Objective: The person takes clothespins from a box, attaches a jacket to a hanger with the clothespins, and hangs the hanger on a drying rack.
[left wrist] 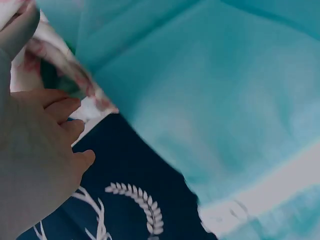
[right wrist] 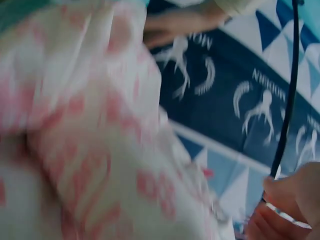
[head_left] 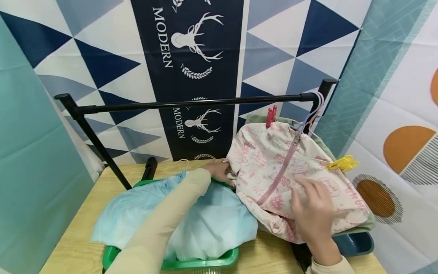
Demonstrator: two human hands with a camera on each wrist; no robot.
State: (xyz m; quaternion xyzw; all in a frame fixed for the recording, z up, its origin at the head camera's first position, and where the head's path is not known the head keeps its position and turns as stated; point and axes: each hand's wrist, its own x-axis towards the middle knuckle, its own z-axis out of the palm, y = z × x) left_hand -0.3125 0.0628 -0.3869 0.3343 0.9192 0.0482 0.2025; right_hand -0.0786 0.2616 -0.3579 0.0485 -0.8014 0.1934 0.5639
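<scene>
Jacket (head_left: 256, 163) touching left hand (head_left: 219, 171), grip unclear; behind right hand (head_left: 315, 213), loosely spread.

From afar, I see a back wall (head_left: 106, 42) with blue and white triangles, and white deer (head_left: 188, 40) on a dark stripe (head_left: 212, 85). The counter (head_left: 78, 251) is pale wood. The right wall (head_left: 373, 129) has orange circles (head_left: 405, 148).
</scene>
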